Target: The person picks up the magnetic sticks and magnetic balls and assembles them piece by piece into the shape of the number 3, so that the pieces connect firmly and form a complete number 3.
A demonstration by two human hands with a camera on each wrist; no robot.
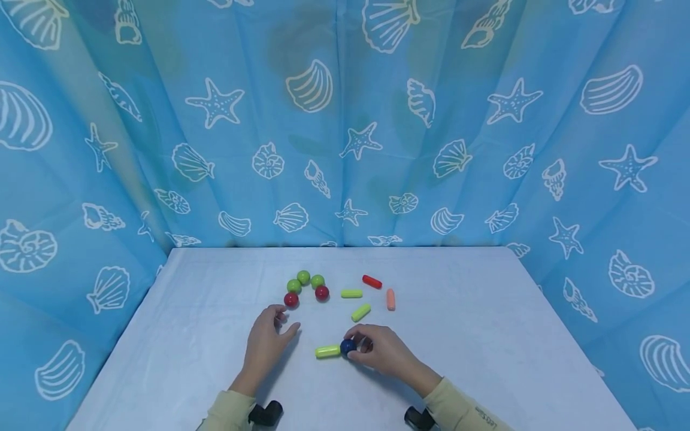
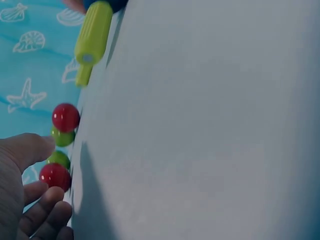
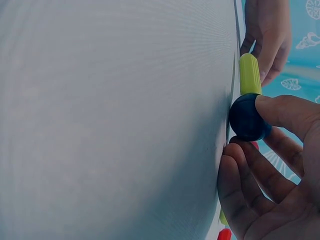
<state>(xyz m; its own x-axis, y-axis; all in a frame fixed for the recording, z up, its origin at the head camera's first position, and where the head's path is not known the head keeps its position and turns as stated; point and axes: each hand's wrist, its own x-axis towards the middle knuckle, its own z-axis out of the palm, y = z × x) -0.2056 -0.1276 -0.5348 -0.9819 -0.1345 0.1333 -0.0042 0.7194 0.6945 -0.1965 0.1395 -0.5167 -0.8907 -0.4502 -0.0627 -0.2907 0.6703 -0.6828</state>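
A dark blue ball [image 1: 348, 348] is pinched between the thumb and fingers of my right hand [image 1: 385, 352], low over the white table. A ribbed yellow-green stick [image 1: 327, 352] meets the ball's left side and points toward the left; the right wrist view shows this stick [image 3: 250, 74] end-on to the ball [image 3: 247, 117]. My left hand [image 1: 266, 340] holds nothing, its thumb and fingers spread apart just in front of the near red ball [image 1: 291, 299]. In the left wrist view the left hand [image 2: 30, 185] appears close to the red and green balls, with a gap between thumb and fingers.
An arch of green balls [image 1: 303, 277] ends in two red balls, the right one [image 1: 321, 293] included. Right of it lie two loose yellow-green sticks [image 1: 351, 294], a red stick [image 1: 372, 281] and an orange stick [image 1: 390, 299]. A blue shell-print curtain [image 1: 345, 149] surrounds the table [image 1: 474, 335].
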